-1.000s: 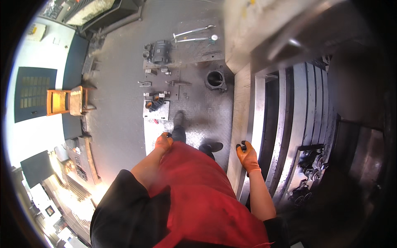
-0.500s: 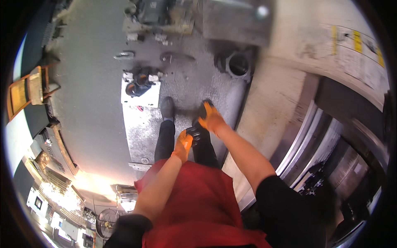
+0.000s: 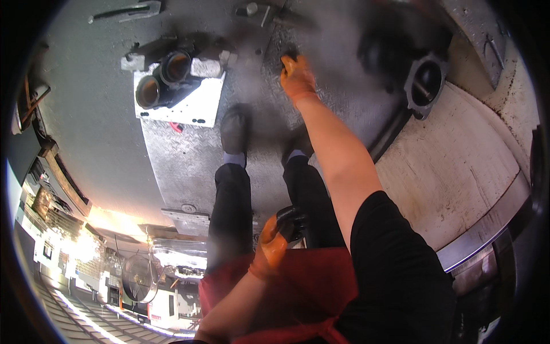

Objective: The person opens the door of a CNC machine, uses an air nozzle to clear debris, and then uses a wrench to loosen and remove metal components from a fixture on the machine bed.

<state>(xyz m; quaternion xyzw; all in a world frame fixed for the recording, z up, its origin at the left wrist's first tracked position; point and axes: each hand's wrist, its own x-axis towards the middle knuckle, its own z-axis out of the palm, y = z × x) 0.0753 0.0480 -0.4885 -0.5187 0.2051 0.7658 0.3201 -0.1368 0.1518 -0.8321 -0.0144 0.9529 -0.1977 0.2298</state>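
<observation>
My left hand (image 3: 276,243), in an orange glove with black-coated fingers, hangs over my dark trousers just ahead of the red apron (image 3: 309,281). Its fingers are loosely bent and a little apart, and I see nothing in them. My right hand (image 3: 298,80), gloved alike, reaches forward low over the worn metal floor plate (image 3: 177,166), beyond my shoes. Its dark fingertips blur into the floor, so I cannot tell what they touch. Left of it, a dark metal part with two round openings (image 3: 166,77) rests on a white board (image 3: 200,103).
A dark cylindrical casting with a flanged opening (image 3: 425,86) stands at right, beside a pale machine panel (image 3: 447,172). Metal tools or brackets (image 3: 126,11) lie far ahead. A small red piece (image 3: 176,127) lies by the board. A round fan (image 3: 140,278) stands at lower left.
My right hand has stretched farther forward, away from my knees. My left hand has drawn back toward the apron, and the two hands are now far apart. The view has shifted forward.
</observation>
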